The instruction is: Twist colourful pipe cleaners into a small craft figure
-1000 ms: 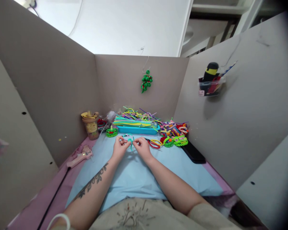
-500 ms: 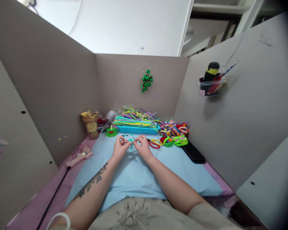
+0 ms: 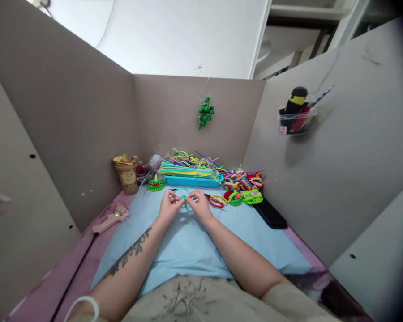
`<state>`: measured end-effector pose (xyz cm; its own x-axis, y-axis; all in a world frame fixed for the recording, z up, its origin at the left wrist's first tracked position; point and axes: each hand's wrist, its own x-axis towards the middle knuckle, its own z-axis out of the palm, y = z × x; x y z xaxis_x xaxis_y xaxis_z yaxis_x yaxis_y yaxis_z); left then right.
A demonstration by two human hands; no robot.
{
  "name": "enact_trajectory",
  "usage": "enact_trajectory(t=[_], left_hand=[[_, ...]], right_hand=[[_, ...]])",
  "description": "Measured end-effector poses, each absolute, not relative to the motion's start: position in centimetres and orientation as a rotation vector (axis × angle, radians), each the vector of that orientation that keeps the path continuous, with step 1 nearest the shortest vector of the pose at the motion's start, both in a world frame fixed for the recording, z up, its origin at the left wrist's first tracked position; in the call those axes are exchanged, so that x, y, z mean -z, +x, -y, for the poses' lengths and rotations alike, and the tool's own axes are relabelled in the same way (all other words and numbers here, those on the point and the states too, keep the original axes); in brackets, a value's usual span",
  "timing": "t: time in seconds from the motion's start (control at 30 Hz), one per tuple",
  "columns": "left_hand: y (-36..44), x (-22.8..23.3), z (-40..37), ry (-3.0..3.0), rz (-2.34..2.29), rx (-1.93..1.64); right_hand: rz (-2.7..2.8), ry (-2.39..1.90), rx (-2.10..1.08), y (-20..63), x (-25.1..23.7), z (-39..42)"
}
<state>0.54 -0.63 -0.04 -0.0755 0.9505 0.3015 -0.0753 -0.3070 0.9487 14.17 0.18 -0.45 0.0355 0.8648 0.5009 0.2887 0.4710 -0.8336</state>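
Nearest, two bare forearms reach out over a pale blue sheet (image 3: 201,250) spread on the surface, the left one bearing a dark tattoo. Both hands meet near the sheet's far edge. The left hand (image 3: 168,209) and the right hand (image 3: 199,206) each pinch a teal pipe cleaner (image 3: 183,196) between thumb and fingertips, so both grips are closed on it. The pipe cleaner is thin and fuzzy, bent into a small loop that rises just beyond the fingertips, with a short tail hanging down between the two hands; how its ends are joined is too small to tell.

To the left, on the pink edge of the surface, lies a pink glue gun (image 3: 110,220) with a black cord running toward the near side. Just right of the right hand lie scissors (image 3: 216,201) with red and yellow handles. Farther right sits a cluster of finished pipe cleaner figures (image 3: 245,188) in green, red and purple, and beside them a flat black object (image 3: 271,214).

Beyond the hands stands a blue tray (image 3: 193,181) piled with straight pipe cleaners in many colours. Left of it are a small green figure (image 3: 156,184) and a tan cup (image 3: 126,174). On the far grey partition hangs a green ornament (image 3: 205,112), and on the right partition a clear holder (image 3: 296,117) carries dark tools.
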Motion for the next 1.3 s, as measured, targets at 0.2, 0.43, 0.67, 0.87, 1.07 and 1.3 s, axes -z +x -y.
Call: enact_trajectory(t=[0.2,0.43,0.67,0.87,1.07,1.3], left_hand=[[0.6,0.1,0.7,1.346,-1.006,-1.509],[0.6,0.1,0.7,1.349,-1.012,-1.486],[0.5,0.6,0.5,1.418,-0.972,-1.465],[0.5,0.9,0.4,1.481,-1.006,-1.462],[0.2,0.5,0.1,1.31,-1.016,-1.502],[-0.6,0.4,-0.5,1.098,-1.058,-1.605]], right_hand=[[1.473,-1.053,-0.612,14.1,0.3,-0.1],[1.492,-1.048,-0.63,14.2,0.3,-0.3],[1.535,-1.065,-0.62,14.3,0.1,-0.3],[1.601,-1.07,-0.61,14.7,0.0,-0.5],[1.495,-0.988,-0.901,15.7,0.3,-1.8],[1.709,-0.851,-0.776,15.3,-0.2,-0.8]])
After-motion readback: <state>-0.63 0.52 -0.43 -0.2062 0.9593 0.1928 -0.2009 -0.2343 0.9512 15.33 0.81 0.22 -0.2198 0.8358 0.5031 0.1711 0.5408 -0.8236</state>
